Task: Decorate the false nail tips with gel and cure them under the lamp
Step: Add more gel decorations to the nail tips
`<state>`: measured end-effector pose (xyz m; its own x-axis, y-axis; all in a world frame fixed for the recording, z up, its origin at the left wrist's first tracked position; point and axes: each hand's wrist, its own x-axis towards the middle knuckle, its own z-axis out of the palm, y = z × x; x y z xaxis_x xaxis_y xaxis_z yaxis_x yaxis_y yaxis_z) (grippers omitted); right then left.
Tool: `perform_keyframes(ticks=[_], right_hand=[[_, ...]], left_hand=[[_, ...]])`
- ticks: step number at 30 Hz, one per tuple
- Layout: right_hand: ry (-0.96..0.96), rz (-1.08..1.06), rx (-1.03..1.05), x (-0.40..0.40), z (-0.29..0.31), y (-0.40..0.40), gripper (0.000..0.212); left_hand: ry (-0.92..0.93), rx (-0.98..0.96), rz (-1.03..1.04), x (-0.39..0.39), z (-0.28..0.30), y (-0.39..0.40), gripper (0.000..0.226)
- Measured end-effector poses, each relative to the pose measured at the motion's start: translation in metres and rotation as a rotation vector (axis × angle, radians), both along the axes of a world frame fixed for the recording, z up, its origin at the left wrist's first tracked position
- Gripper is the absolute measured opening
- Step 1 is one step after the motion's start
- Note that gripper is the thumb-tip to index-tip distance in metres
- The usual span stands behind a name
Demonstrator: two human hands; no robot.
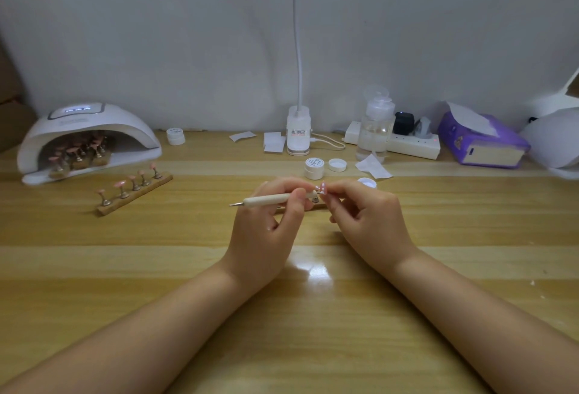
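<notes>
My left hand [269, 221] grips a white dotting pen [269, 200] that lies level, its metal point aimed left. My right hand [366, 221] pinches a pink nail tip [322, 188] with white dots, mounted on a small metal stand. A wooden strip under my hands is mostly hidden. An open white gel jar [314, 168] stands just behind my hands, its lid [337, 165] beside it. A second open jar [367, 182] peeks out behind my right hand. The white curing lamp [87, 139] at the far left holds several nail tips on stands.
A wooden holder [133, 194] with several pink tips lies in front of the lamp. At the back stand a closed jar [175, 136], a clip desk light [298, 135], a clear pump bottle [376, 130], a power strip [407, 144], wipes [374, 168] and a purple tissue pack [482, 139].
</notes>
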<state>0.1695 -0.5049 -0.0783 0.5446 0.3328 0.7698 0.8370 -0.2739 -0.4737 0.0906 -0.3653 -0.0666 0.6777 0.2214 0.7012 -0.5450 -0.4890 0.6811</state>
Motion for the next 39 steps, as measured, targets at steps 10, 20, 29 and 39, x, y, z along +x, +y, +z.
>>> perform_keyframes(ticks=[10, 20, 29, 39], right_hand=[[0.0, -0.006, -0.01, 0.001, 0.0005, 0.0002, 0.011], [0.002, -0.007, -0.017, -0.0007, 0.0013, 0.0001, 0.011], [0.0, -0.007, -0.021, -0.0016, 0.0017, -0.0008, 0.011], [0.0, -0.025, -0.024, -0.0023, 0.0031, -0.0008, 0.01]], left_hand=[[0.002, 0.005, -0.016, 0.0005, -0.0009, 0.0002, 0.015], [0.0, 0.004, 0.002, 0.0, -0.0007, 0.0005, 0.016], [0.0, 0.003, 0.002, 0.0001, 0.0003, 0.0003, 0.015], [-0.015, -0.111, 0.045, 0.0042, -0.0018, 0.0055, 0.014]])
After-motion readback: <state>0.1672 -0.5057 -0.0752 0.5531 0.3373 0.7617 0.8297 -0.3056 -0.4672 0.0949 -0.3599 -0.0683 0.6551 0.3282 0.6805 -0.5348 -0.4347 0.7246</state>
